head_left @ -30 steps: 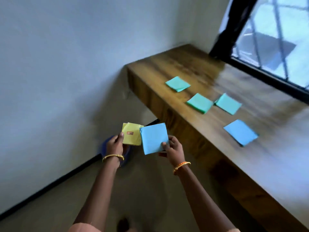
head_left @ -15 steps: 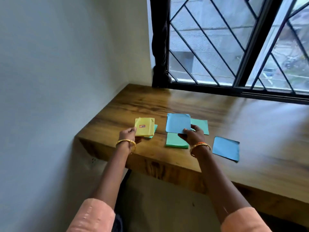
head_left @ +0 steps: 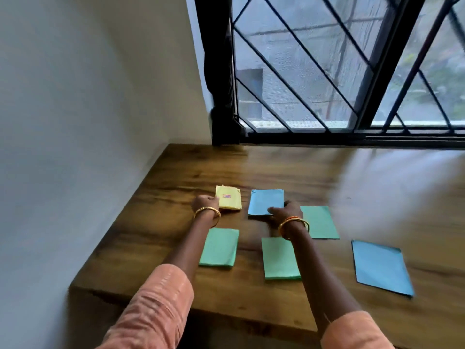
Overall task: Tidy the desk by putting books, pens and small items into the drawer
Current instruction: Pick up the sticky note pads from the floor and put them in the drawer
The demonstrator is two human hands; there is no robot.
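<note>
We look down on a wooden bench (head_left: 327, 177) set into a corner, white wall on the left, barred window (head_left: 352, 71) along the far edge.

Our left hand (head_left: 205, 202) is curled around the left edge of a yellow pad (head_left: 229, 201), which carries a small red label on its face. The pad sits low at the bench surface; we cannot tell whether it is resting on the wood or just above it.

Our right hand (head_left: 286, 210) pinches the near right corner of a blue pad (head_left: 266, 201), thumb lying on its top face. That pad lies just to the right of the yellow one, a strip of bare wood between them.

Four more pads lie flat on the bench, nearer to us. A green pad (head_left: 219, 247) sits below the left forearm. A second green pad (head_left: 279, 258) lies partly under the right forearm. A third green pad (head_left: 320, 222) lies just right of the right wrist. A larger blue pad (head_left: 381, 267) lies well to the right, turned at an angle.

Both wrists wear bangles; both sleeves are salmon pink.
</note>
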